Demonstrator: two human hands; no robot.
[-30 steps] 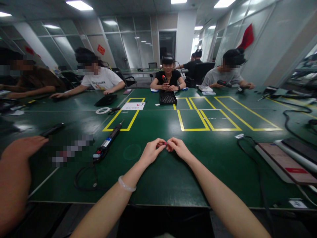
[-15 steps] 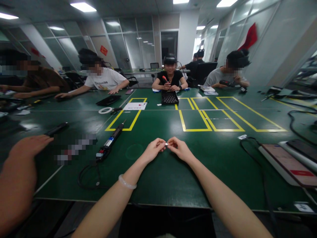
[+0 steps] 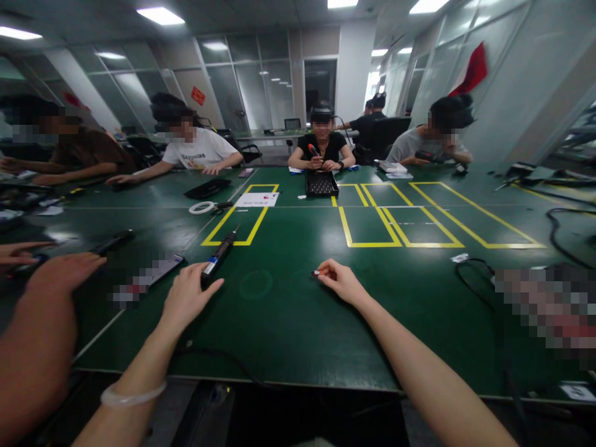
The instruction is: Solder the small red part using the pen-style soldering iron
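nothing readable tbh, dark lettering (image 3: pixel 198 155) on a white T-shirt (image 3: pixel 216 143) too fuzzy, print on the white sheet (image 3: pixel 257 199) too faint, label (image 3: pixel 213 262) on the electric screwdriver (image 3: pixel 224 249) too small, red wall sign (image 3: pixel 198 95) unreadable too

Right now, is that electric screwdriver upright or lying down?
Lying down: the screwdriver stretches along the green table, its bit pointing away, your left hand at its rear.

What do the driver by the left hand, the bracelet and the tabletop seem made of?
Driver: probably plastic, its black body faintly sheened. Bracelet: pale, smooth, apparently translucent; stone, glass or resin, I can't tell which. Tabletop: smooth, semi-gloss green, perhaps laminate or a rubber mat, given the soft light reflections.
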